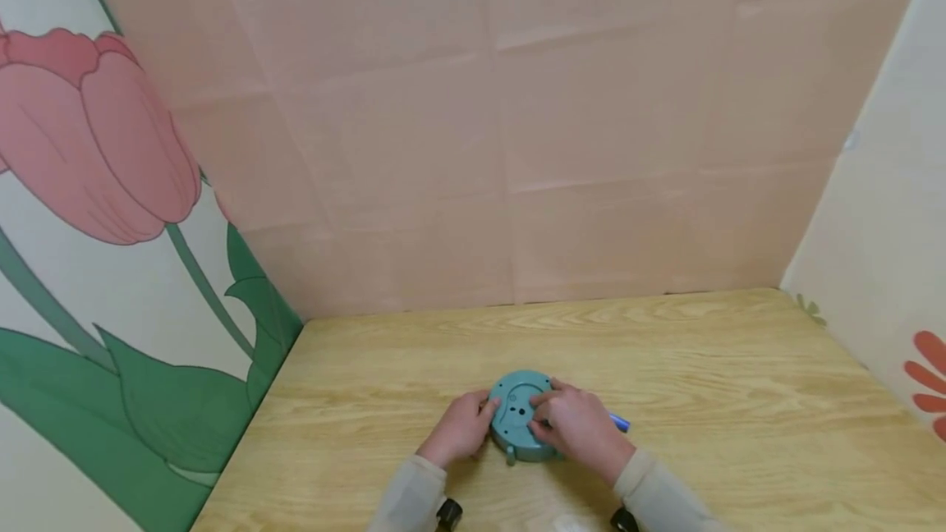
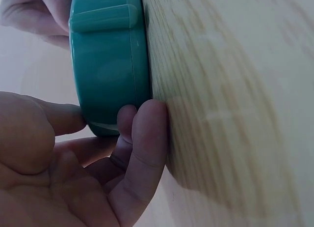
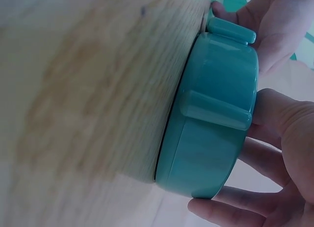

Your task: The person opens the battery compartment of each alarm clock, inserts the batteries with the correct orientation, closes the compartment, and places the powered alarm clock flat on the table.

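Observation:
A round teal plastic case (image 1: 510,433), like the back of a small alarm clock, lies flat on the wooden table. Its upper face has a round recess with small dark holes, and short pegs stick out from its rim. My left hand (image 1: 461,425) grips the left rim; in the left wrist view the thumb is on the upper edge and the fingertips (image 2: 149,121) at the side by the table. My right hand (image 1: 580,429) bends over the right part, thumb and fingers curled against the upper face. In the right wrist view one fingertip (image 3: 201,207) touches the far rim. Whatever small part lies under these fingers is hidden.
A blue cylindrical thing (image 1: 619,422) pokes out from behind my right hand, partly hidden. The light wooden table (image 1: 355,401) ends at a pink-beige back covering (image 1: 443,187). Walls with painted flowers stand at the left and right.

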Motion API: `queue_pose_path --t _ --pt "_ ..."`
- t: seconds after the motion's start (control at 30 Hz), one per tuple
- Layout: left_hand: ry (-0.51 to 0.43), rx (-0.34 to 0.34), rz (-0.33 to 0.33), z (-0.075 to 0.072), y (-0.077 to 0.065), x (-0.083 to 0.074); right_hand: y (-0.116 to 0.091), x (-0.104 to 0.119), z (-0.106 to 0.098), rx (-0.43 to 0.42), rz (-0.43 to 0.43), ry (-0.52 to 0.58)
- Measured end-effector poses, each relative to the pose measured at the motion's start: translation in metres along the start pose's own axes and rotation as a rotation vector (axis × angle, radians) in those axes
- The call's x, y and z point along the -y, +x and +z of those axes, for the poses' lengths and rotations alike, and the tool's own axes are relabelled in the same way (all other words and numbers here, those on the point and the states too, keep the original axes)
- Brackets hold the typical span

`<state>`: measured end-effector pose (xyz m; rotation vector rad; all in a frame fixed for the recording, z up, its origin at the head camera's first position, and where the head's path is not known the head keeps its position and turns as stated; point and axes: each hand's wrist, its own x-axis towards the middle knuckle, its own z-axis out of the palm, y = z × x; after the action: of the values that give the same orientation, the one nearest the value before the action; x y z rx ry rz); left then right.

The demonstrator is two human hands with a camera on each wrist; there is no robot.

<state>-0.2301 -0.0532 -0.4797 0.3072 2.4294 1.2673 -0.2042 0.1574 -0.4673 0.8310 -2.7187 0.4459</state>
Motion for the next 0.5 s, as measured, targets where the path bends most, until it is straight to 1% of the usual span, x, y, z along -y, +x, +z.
queue_pose_path --t 0.1,0.23,0.5 --pt "0.007 -0.002 -0.011 0.0009 0.0005 0.0008 0.0005 -0.0006 0.0005 0.004 -0.021 -0.013" --pt "0.009 -0.004 -0.009 0.0016 0.0011 0.0005 0.0012 -0.0022 0.0016 0.0 -0.04 -0.023" --pt "0.001 -0.002 -0.004 0.0018 0.0014 -0.0011 0.0007 -0.0035 0.0039 -0.045 -0.076 -0.043"
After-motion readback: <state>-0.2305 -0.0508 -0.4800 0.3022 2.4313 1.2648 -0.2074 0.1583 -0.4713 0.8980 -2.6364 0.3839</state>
